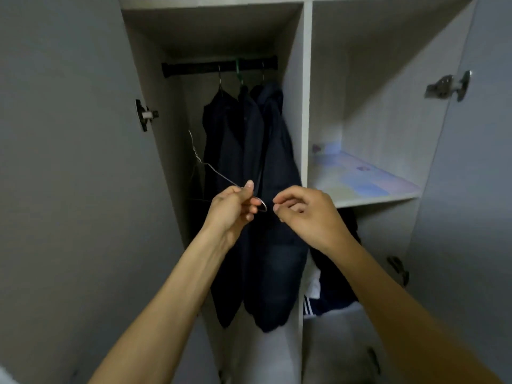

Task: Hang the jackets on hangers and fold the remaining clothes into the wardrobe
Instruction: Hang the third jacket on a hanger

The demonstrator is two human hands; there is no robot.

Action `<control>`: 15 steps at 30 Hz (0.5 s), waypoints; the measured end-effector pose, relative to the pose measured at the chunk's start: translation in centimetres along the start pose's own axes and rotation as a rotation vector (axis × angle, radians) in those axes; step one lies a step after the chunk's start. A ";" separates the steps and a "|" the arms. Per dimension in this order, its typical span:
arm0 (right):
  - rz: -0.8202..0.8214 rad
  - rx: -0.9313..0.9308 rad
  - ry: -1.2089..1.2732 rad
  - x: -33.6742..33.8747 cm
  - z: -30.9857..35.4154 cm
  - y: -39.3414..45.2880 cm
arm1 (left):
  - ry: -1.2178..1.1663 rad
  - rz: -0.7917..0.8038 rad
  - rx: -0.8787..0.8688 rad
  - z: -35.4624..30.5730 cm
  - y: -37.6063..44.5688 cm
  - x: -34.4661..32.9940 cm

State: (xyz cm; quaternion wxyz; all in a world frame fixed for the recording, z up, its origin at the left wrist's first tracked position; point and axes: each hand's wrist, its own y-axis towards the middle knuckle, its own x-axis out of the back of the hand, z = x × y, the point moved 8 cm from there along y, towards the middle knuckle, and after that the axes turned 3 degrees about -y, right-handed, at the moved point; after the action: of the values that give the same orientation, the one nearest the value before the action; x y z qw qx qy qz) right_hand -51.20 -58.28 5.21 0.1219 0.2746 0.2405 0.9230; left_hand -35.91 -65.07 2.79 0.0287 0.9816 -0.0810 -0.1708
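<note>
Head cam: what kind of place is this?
Probably a bedroom or dorm: an open wardrobe with dark jackets on a rail, and a left hand holding a wire hanger.

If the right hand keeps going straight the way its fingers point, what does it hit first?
Probably the end loop of the wire hanger that the left hand pinches; the right hand points left at it. The dark jackets hang behind, though depth is unclear.

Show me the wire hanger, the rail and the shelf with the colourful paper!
wire hanger (221, 176): head view, its sloping arm.
rail (194, 68): head view, bare left stretch.
shelf (360, 178): head view, papered top.
</note>
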 end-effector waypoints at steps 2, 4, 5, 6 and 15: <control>0.010 -0.007 -0.012 -0.1 0.1 -3.7 | 0.010 -0.005 0.056 2.2 -3.6 0.1; 0.011 -0.037 -0.006 -0.4 -0.2 -7.8 | 0.023 0.003 0.128 4.4 -7.3 0.0; -0.005 -0.058 0.000 -0.4 -0.5 -10.3 | 0.021 0.009 0.170 5.8 -9.4 0.0; -0.019 -0.063 0.003 -0.6 -0.6 -11.8 | 0.015 0.007 0.192 6.5 -10.6 0.3; -0.083 -0.292 -0.178 -1.2 -6.4 -30.3 | 0.137 0.113 0.659 21.5 -23.0 0.1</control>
State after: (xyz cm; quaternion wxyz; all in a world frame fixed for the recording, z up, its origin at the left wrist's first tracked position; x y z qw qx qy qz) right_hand -51.05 -35.27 -15.52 0.2194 0.3244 0.1032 0.9143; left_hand -39.69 -43.00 -19.42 -0.2752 0.9412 -0.1841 -0.0671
